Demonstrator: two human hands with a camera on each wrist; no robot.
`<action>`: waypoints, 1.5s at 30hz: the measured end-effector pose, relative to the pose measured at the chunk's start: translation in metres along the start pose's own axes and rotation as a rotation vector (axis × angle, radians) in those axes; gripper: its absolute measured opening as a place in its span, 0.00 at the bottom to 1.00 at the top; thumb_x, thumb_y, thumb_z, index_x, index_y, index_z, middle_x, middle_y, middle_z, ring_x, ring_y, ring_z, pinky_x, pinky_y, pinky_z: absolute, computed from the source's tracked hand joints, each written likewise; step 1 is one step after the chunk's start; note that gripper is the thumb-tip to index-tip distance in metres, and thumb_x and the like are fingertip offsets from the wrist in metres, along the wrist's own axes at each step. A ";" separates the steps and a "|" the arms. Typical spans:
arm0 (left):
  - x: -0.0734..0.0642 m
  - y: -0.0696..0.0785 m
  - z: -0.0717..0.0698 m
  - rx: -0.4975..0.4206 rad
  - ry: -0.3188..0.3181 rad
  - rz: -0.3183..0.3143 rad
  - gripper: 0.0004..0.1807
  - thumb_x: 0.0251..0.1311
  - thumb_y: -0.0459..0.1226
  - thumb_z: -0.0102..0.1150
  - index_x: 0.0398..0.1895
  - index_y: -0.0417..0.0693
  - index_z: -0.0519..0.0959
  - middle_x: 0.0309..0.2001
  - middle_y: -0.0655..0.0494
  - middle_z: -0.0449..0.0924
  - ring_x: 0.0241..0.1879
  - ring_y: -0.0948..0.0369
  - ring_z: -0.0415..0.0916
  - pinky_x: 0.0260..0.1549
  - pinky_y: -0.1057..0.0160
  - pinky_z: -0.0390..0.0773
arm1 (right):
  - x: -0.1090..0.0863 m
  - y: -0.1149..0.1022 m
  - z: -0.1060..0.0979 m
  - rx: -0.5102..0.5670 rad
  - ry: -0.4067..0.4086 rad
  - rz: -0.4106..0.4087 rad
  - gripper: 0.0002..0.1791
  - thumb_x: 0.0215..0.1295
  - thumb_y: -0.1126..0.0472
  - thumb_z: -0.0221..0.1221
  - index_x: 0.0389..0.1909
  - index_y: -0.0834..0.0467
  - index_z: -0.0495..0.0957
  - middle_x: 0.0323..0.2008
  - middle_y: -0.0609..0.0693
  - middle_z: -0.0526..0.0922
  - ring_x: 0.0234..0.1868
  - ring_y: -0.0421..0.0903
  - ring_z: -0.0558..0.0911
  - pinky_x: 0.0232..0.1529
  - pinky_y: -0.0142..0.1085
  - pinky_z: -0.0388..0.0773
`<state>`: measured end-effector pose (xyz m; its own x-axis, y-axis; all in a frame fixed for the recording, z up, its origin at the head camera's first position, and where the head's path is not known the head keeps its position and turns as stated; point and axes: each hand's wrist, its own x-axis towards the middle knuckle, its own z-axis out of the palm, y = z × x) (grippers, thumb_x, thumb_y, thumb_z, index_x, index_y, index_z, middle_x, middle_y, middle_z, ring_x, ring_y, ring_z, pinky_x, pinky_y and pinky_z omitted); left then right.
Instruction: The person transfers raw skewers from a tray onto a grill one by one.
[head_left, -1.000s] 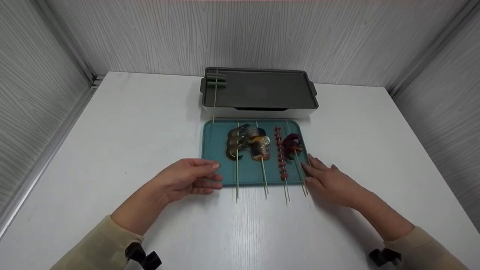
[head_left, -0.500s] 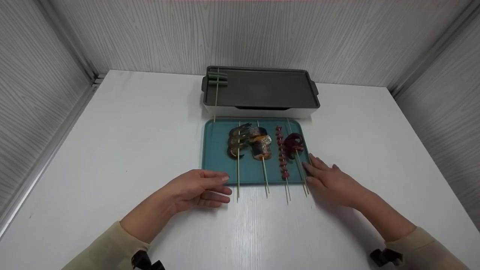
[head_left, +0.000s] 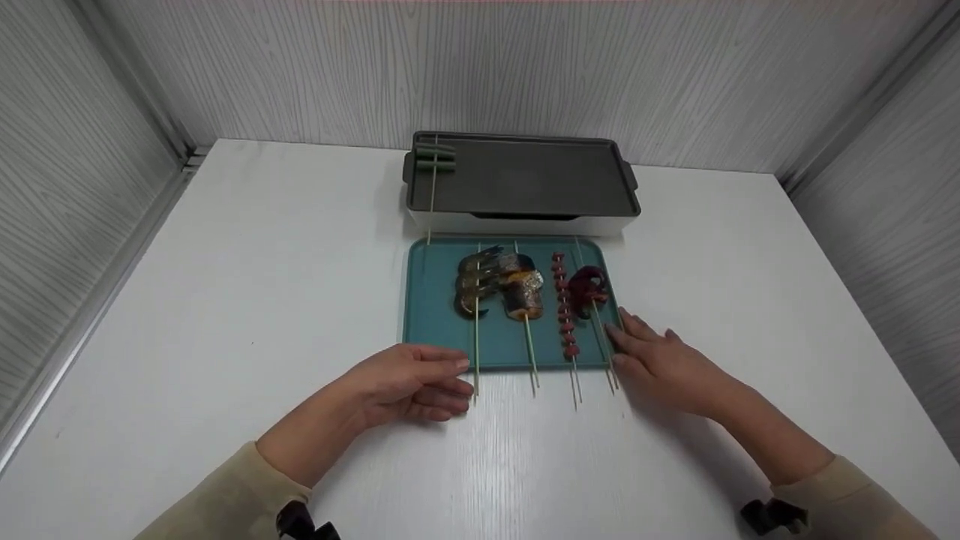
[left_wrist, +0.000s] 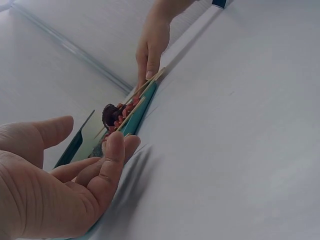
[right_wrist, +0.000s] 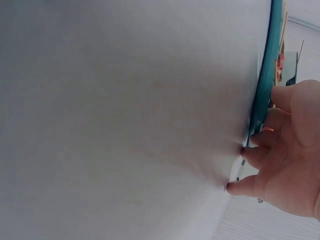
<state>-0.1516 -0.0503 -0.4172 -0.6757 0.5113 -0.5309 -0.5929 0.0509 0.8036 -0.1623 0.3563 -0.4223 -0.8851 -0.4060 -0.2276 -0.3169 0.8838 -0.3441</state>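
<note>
My left hand is at the tray's front left, by the stick end of a shrimp skewer. In the left wrist view, its thumb stands apart from the fingers. The teal tray also bears a skewer of thick fish pieces, one of small red pieces and one of a dark red, curled piece like octopus. Several stick ends overhang the front rim. My right hand rests at the tray's right edge, its fingertips touching rim and table in the right wrist view.
Behind the tray stands a white-based griddle with a dark plate. A skewer of green pieces lies on its left side, the stick reaching over to the tray's rim. Wood-patterned panels enclose the white table.
My left hand has moved right and toward me along the tray's front, reaching the shrimp skewer's stick. The right hand stays at the tray's edge.
</note>
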 end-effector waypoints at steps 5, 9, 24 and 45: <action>0.004 -0.001 0.002 -0.011 -0.007 -0.005 0.35 0.73 0.42 0.67 0.77 0.38 0.69 0.53 0.40 0.88 0.47 0.52 0.90 0.43 0.59 0.88 | -0.001 0.000 -0.001 -0.007 -0.005 -0.001 0.36 0.86 0.42 0.45 0.82 0.61 0.59 0.84 0.61 0.50 0.82 0.63 0.56 0.75 0.72 0.51; 0.007 -0.002 0.003 -0.015 -0.003 -0.006 0.34 0.74 0.42 0.67 0.77 0.38 0.69 0.52 0.40 0.88 0.46 0.52 0.90 0.42 0.59 0.88 | -0.001 -0.001 -0.001 -0.008 -0.007 -0.004 0.36 0.87 0.42 0.45 0.82 0.61 0.59 0.84 0.61 0.50 0.82 0.63 0.56 0.74 0.72 0.51; 0.015 -0.005 0.010 -0.025 0.000 -0.023 0.37 0.75 0.42 0.65 0.80 0.37 0.64 0.55 0.39 0.86 0.46 0.52 0.90 0.43 0.59 0.88 | -0.002 -0.004 -0.001 -0.002 -0.001 -0.013 0.36 0.87 0.43 0.45 0.82 0.62 0.60 0.83 0.63 0.51 0.82 0.64 0.56 0.73 0.73 0.52; 0.017 -0.006 0.017 -0.120 0.006 0.007 0.36 0.75 0.38 0.64 0.80 0.34 0.63 0.54 0.38 0.87 0.48 0.51 0.90 0.46 0.59 0.88 | 0.000 0.000 -0.001 0.006 -0.012 -0.009 0.36 0.87 0.43 0.45 0.83 0.61 0.58 0.84 0.61 0.49 0.82 0.62 0.54 0.75 0.72 0.50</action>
<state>-0.1528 -0.0275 -0.4265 -0.6823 0.5063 -0.5274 -0.6362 -0.0557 0.7695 -0.1625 0.3569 -0.4213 -0.8779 -0.4170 -0.2352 -0.3231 0.8786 -0.3517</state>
